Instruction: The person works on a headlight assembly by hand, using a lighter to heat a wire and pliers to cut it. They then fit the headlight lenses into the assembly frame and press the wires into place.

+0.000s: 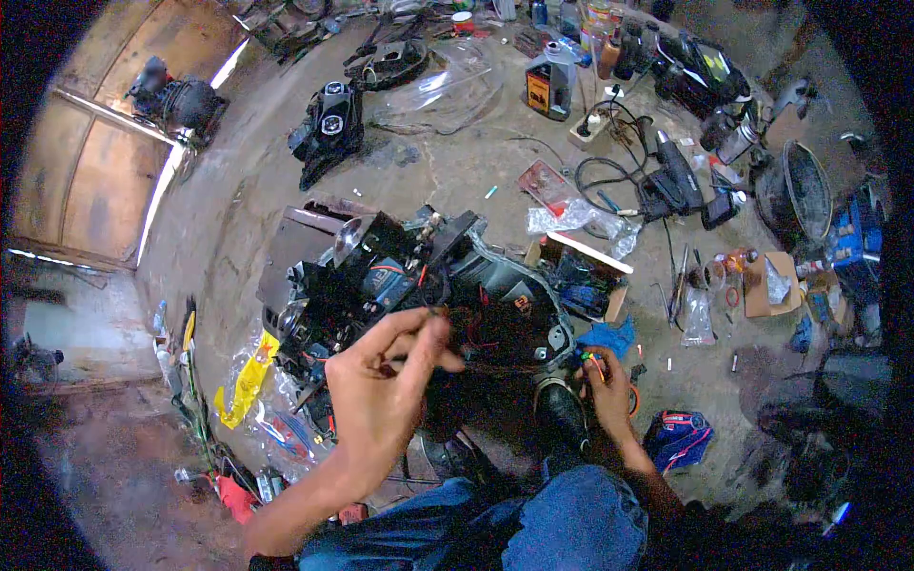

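My left hand (386, 381) is raised over the near side of a dark open assembly (495, 295) with wires and metal parts. Its thumb and fingertips are pinched together; anything between them is too small to make out. At the assembly's right corner, my right hand (607, 385) has its fingers closed round a small orange and green item (597, 362), like a tool handle or wires. A blue cloth (607, 337) lies just beyond that hand. A battery-like blue block (386, 278) sits among the parts on the assembly's left side.
On the floor are a black part (331, 128), an oil bottle (550, 84), a heat gun (678, 171), a power strip (590, 128), a cardboard box (769, 285) and a yellow bag (249, 379). A dark shoe (560, 414) is below the assembly's right corner.
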The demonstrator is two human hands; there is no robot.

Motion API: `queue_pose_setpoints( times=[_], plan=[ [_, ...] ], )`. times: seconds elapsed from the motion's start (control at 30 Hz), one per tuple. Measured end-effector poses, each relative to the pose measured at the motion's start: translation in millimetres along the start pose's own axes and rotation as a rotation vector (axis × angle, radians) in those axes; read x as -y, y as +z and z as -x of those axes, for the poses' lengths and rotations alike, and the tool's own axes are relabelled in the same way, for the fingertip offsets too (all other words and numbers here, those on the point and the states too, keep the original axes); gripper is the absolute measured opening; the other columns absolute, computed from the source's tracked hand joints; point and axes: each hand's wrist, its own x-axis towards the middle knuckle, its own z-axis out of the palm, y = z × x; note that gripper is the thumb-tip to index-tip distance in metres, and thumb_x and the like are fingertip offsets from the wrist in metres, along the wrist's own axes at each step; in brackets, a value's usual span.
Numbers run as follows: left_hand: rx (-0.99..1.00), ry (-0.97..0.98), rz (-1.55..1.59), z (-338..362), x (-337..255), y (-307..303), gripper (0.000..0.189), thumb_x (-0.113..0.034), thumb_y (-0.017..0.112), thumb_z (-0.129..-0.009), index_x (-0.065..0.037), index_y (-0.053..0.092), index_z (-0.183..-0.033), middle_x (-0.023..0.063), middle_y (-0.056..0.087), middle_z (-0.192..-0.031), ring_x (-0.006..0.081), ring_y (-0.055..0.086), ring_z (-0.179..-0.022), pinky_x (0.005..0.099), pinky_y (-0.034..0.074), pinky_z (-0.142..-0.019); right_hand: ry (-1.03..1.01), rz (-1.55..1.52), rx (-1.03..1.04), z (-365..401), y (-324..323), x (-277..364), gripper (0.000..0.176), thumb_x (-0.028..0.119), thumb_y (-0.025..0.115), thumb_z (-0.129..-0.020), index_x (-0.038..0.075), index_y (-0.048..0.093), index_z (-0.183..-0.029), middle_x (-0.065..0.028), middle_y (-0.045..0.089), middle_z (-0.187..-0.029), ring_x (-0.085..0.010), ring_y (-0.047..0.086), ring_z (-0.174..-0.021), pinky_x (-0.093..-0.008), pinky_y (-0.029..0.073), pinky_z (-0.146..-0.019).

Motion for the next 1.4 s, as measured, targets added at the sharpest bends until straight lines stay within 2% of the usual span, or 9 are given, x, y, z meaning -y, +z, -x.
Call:
queue_pose_setpoints(
  times=[0.17,0.23,0.37,0.53,0.63,0.7,0.87,1.1,1.4],
  plan=[
    [0.268,-0.180,-0.486,30.2,-47.4,-44.2,0.045,-0.026,0.082,-0.097,0.005,0.072,-0.129,0.0055,0.078,-0.073,0.0063,0.061,-0.058,0.0252,0.047,-0.054,0.030,-0.053,-0.023,-2.2,-10.7,-6.4,0.024,0.021,0.061,-0.111,0.008,0.063,-0.131,-0.0045,0.073,-0.087,-0.0098,0.061,-0.063,-0.0258,0.048,-0.057],
    [0.223,-0.472,-0.522,44.9,-69.8,-67.7,0.036,-0.020,0.085,-0.093,0.001,0.074,-0.120,0.0034,0.069,-0.066,0.0077,0.060,-0.062,0.0273,0.049,-0.063,0.055,-0.034,-0.061,-1.3,-15.9,-9.8,0.025,0.021,0.061,-0.110,0.008,0.063,-0.131,-0.0049,0.073,-0.088,-0.0110,0.062,-0.064,-0.0274,0.049,-0.058],
    [-0.393,-0.203,-0.286,83.7,-40.5,-118.0,0.031,-0.029,0.075,-0.104,0.001,0.076,-0.097,0.0059,0.066,-0.056,0.0090,0.049,-0.045,0.0276,0.039,-0.046,-0.096,0.339,-0.171,-9.3,-31.8,-38.5,0.027,0.021,0.064,-0.107,0.005,0.064,-0.130,-0.0101,0.075,-0.093,-0.0254,0.070,-0.077,-0.0390,0.056,-0.072],
    [-0.529,-0.163,-0.190,63.2,17.5,-177.3,0.044,-0.034,0.059,-0.112,0.000,0.069,-0.087,0.0021,0.064,-0.067,0.0074,0.050,-0.052,0.0262,0.035,-0.048,-0.373,0.878,-0.168,-31.7,-45.0,-64.0,0.025,0.018,0.067,-0.104,0.004,0.068,-0.125,-0.0170,0.074,-0.116,-0.0333,0.070,-0.093,-0.0442,0.054,-0.085],
    [-0.456,-0.275,-0.300,56.2,33.0,-170.3,0.040,-0.032,0.057,-0.112,0.000,0.073,-0.095,0.0017,0.068,-0.077,0.0055,0.056,-0.067,0.0254,0.040,-0.059,-0.596,0.757,-0.202,-34.6,-50.1,5.1,0.026,0.016,0.068,-0.103,0.003,0.069,-0.125,-0.0141,0.072,-0.121,-0.0289,0.070,-0.099,-0.0428,0.054,-0.091],
    [-0.352,-0.230,-0.387,54.6,56.3,-172.2,0.043,-0.032,0.056,-0.113,0.002,0.073,-0.094,0.0040,0.069,-0.078,0.0083,0.058,-0.068,0.0287,0.044,-0.060,-0.373,0.437,-0.158,-37.5,-41.0,85.6,0.026,0.017,0.064,-0.107,0.001,0.069,-0.127,-0.0137,0.072,-0.121,-0.0311,0.066,-0.114,-0.0426,0.049,-0.104],
    [-0.137,-0.371,-0.468,37.7,73.6,-172.3,0.075,-0.056,0.048,-0.112,0.003,0.073,-0.075,0.0075,0.063,-0.060,0.0173,0.061,-0.058,0.0360,0.049,-0.063,-0.509,0.166,0.089,-30.4,-1.2,270.8,0.031,0.027,0.056,-0.112,0.002,0.071,-0.124,-0.0054,0.071,-0.100,-0.0120,0.064,-0.091,-0.0274,0.050,-0.084],
    [0.198,-0.413,-0.174,23.9,66.3,-158.3,0.062,-0.059,0.051,-0.111,-0.004,0.071,-0.090,0.0001,0.062,-0.066,0.0077,0.055,-0.058,0.0290,0.042,-0.054,-0.186,0.372,0.595,-73.2,60.8,359.4,0.068,0.067,0.045,-0.108,0.006,0.068,-0.128,0.0008,0.070,-0.080,-0.0056,0.058,-0.063,-0.0212,0.041,-0.058],
    [0.203,-0.561,0.303,25.4,75.2,-146.7,0.042,-0.046,0.059,-0.111,-0.008,0.064,-0.094,-0.0006,0.060,-0.066,0.0059,0.044,-0.041,0.0248,0.030,-0.037,-0.131,-0.045,0.739,-67.8,77.8,348.9,0.043,0.022,0.067,-0.101,0.003,0.064,-0.139,0.0046,0.060,-0.086,-0.0018,0.041,-0.059,-0.0187,0.031,-0.050]
  ],
)
